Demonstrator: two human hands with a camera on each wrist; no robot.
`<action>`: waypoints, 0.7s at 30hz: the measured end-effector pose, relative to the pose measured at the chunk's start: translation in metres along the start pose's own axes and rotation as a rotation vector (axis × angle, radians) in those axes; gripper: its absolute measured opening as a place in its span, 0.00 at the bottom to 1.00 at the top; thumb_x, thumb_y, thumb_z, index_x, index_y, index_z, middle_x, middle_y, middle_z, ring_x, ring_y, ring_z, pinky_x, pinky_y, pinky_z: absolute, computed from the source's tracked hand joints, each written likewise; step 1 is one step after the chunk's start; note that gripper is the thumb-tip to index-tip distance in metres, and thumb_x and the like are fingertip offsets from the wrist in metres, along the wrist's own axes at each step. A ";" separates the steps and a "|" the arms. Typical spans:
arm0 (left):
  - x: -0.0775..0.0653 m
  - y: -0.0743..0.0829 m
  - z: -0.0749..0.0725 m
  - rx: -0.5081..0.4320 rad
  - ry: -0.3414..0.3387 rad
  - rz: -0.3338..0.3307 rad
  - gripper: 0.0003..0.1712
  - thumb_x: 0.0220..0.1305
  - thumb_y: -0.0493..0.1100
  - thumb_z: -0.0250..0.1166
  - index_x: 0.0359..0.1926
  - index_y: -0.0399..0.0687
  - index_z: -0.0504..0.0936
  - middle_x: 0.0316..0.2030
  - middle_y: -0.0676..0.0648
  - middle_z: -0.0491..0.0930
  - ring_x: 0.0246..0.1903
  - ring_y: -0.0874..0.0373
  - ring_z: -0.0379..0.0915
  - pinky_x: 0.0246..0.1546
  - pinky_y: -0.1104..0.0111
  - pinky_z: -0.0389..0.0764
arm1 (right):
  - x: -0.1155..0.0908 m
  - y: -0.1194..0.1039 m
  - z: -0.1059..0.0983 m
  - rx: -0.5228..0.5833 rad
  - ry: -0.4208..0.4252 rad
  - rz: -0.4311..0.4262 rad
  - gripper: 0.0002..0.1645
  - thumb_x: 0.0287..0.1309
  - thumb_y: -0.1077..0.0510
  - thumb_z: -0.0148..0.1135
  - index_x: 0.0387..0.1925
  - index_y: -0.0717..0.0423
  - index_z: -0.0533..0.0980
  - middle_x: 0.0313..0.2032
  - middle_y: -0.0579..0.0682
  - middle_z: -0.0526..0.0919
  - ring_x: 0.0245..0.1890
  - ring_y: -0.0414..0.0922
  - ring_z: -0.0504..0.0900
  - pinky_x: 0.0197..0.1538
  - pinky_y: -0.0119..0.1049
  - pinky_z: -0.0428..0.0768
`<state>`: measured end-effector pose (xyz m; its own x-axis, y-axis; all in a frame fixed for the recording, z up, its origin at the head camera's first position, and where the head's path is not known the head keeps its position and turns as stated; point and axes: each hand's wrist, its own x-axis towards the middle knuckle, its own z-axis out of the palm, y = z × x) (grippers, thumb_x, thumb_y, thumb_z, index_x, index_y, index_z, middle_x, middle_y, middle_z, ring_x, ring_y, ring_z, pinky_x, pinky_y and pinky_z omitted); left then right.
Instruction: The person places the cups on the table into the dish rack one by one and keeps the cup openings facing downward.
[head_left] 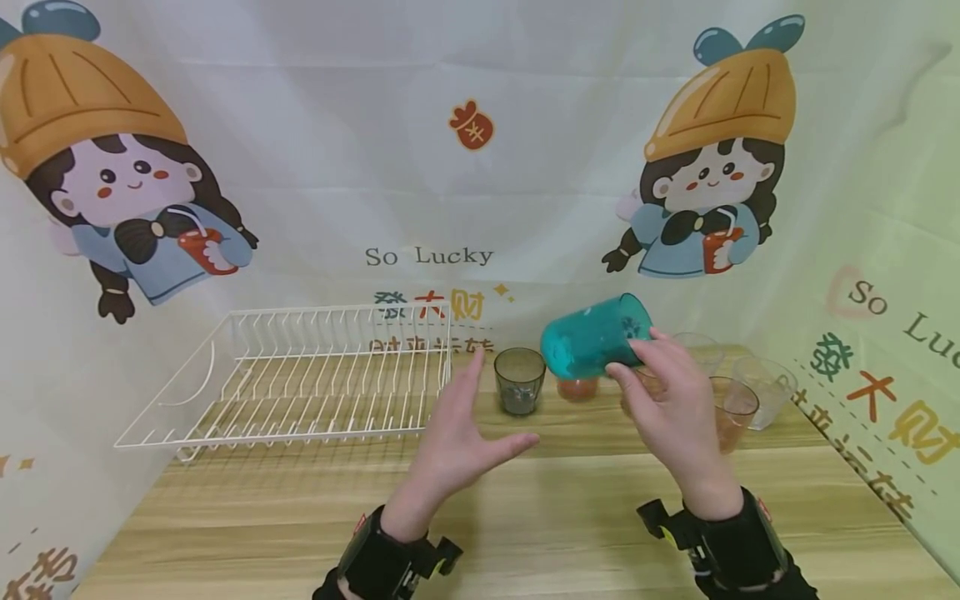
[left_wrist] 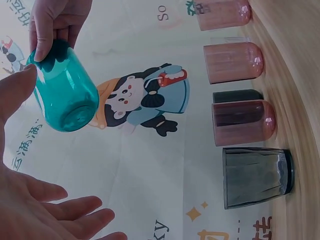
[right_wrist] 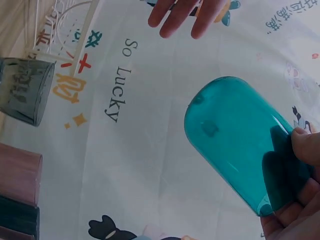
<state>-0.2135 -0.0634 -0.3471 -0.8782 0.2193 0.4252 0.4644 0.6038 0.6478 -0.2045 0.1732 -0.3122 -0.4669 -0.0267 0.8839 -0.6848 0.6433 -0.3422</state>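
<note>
A teal see-through cup is tipped on its side in the air, its base toward the left. My right hand grips it near the rim, thumb on one side and fingers on the other, as the right wrist view also shows. To the left, my left hand is held up with fingers spread and thumb out, apart from the cup. Behind the hands, a grey glass stands upright on the table. A pink glass stands beside it, partly covered by the teal cup in the head view.
A white wire dish rack stands at the left on the wooden table. More pink glasses and clear glasses stand at the right, partly behind my right hand. A printed cloth hangs behind the table.
</note>
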 end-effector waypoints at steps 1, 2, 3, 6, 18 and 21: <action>0.001 0.001 -0.001 -0.009 0.007 -0.002 0.67 0.40 0.65 0.74 0.74 0.52 0.44 0.72 0.45 0.52 0.70 0.45 0.50 0.67 0.47 0.57 | 0.000 -0.001 0.001 0.007 0.010 0.015 0.17 0.39 0.74 0.70 0.37 0.71 0.80 0.35 0.64 0.84 0.51 0.62 0.77 0.56 0.59 0.72; 0.002 0.001 -0.001 -0.020 0.012 -0.007 0.67 0.40 0.65 0.74 0.75 0.53 0.44 0.72 0.47 0.51 0.71 0.46 0.49 0.68 0.48 0.56 | 0.000 -0.002 0.001 0.016 0.018 0.033 0.16 0.41 0.74 0.70 0.38 0.70 0.80 0.36 0.64 0.84 0.51 0.61 0.77 0.56 0.59 0.72; 0.002 0.002 -0.002 -0.035 0.019 -0.011 0.67 0.40 0.65 0.74 0.75 0.54 0.44 0.73 0.48 0.50 0.71 0.47 0.48 0.68 0.48 0.55 | 0.000 -0.002 0.002 0.025 0.027 0.050 0.16 0.42 0.74 0.69 0.38 0.70 0.80 0.36 0.64 0.84 0.52 0.61 0.77 0.57 0.59 0.73; 0.004 0.004 -0.004 -0.066 0.047 0.000 0.66 0.40 0.65 0.73 0.74 0.55 0.45 0.73 0.50 0.51 0.71 0.49 0.48 0.69 0.49 0.54 | -0.001 -0.003 0.005 0.060 0.060 0.095 0.14 0.46 0.73 0.67 0.39 0.69 0.80 0.38 0.63 0.84 0.53 0.57 0.77 0.61 0.44 0.73; 0.008 0.009 -0.012 -0.159 0.070 -0.032 0.63 0.43 0.62 0.74 0.74 0.57 0.46 0.71 0.51 0.56 0.69 0.54 0.53 0.68 0.49 0.57 | -0.007 -0.007 0.022 0.274 0.098 0.184 0.15 0.55 0.70 0.62 0.46 0.67 0.78 0.42 0.57 0.83 0.47 0.34 0.77 0.53 0.23 0.74; 0.010 0.010 -0.014 -0.177 0.074 -0.043 0.63 0.43 0.62 0.74 0.74 0.59 0.46 0.70 0.51 0.58 0.68 0.54 0.55 0.67 0.48 0.58 | -0.008 -0.009 0.024 0.333 0.095 0.217 0.16 0.55 0.70 0.61 0.48 0.67 0.77 0.43 0.45 0.83 0.48 0.35 0.77 0.54 0.24 0.74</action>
<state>-0.2159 -0.0658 -0.3281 -0.8900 0.1348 0.4356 0.4449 0.4660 0.7648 -0.2081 0.1487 -0.3237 -0.5771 0.1631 0.8002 -0.7272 0.3432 -0.5944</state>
